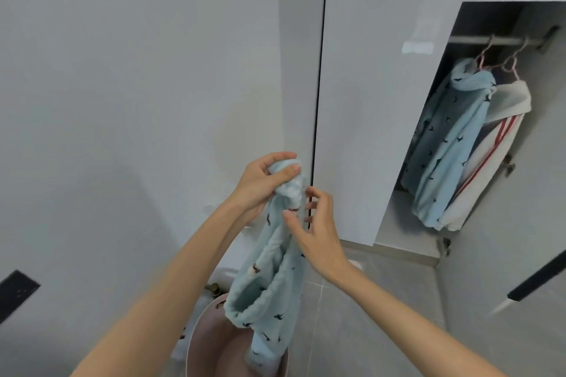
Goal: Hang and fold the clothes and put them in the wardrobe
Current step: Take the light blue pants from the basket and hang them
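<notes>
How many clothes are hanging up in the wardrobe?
2. A blue patterned garment hangs on the rail's left, a white red-striped garment beside it on the right. The door may hide more.

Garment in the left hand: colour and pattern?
The garment is light blue with small dark prints; head view.

Head camera — forward and down, near wardrobe (382,101)

held garment (269,278): pale blue, small dark motifs
left hung garment (444,144): same pale blue print
right hung garment (487,168): white, red stripes
basket (196,343): dusty pink
hangers (508,63): pink
</notes>
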{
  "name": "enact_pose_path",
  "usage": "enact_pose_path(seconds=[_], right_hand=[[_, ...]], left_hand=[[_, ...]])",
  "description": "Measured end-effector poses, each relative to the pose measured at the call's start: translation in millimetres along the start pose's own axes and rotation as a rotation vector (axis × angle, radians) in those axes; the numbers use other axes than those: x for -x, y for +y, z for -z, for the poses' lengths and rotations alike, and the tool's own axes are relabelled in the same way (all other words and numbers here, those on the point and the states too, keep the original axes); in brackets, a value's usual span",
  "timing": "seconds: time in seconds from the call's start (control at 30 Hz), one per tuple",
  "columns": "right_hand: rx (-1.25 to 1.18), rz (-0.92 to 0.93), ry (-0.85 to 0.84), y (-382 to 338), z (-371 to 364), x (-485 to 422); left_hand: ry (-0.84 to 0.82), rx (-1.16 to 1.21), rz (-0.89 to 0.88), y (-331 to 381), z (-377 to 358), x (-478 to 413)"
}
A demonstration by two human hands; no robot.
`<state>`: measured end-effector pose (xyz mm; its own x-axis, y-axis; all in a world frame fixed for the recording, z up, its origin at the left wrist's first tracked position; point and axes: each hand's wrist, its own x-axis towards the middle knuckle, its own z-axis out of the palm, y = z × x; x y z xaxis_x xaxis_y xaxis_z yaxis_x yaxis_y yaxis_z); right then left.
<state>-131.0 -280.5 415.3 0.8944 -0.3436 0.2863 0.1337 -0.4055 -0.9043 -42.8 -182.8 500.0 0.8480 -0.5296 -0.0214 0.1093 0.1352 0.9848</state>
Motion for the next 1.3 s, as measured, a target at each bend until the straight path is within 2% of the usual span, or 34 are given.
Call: enact_pose_path(seconds=[0.13, 0.33, 0.57, 0.67, 1.03, 1.2, 1.3], right_hand=[[0.06, -0.056, -0.07, 9, 9, -6], [0.145, -0.031, -0.066, 3, 36, -22], [0.058, -0.053, 0.122, 8, 87, -33], [0.039, 0.017, 0.224, 12, 127, -35], [0.226, 0.302, 0.507, 5, 317, -67], [0.262, 0.321, 0.573, 6, 370, -86], [0.298, 0.295, 0.581, 17, 390, -98]], left_hand=[[-0.026, 0.024, -0.019, 11, -9, -2], [-0.023, 0.038, -0.068, 23, -30, -9], [-0.076, 0.036, -0.13, 32, -85, -29], [-0.064, 0.067, -0.169, 36, -115, -44], [-0.133, 0.156, -0.259, 35, -262, -114], [-0.092, -0.175, -0.374, 24, -305, -143], [-0.107, -0.226, -0.379, 17, -321, -159]])
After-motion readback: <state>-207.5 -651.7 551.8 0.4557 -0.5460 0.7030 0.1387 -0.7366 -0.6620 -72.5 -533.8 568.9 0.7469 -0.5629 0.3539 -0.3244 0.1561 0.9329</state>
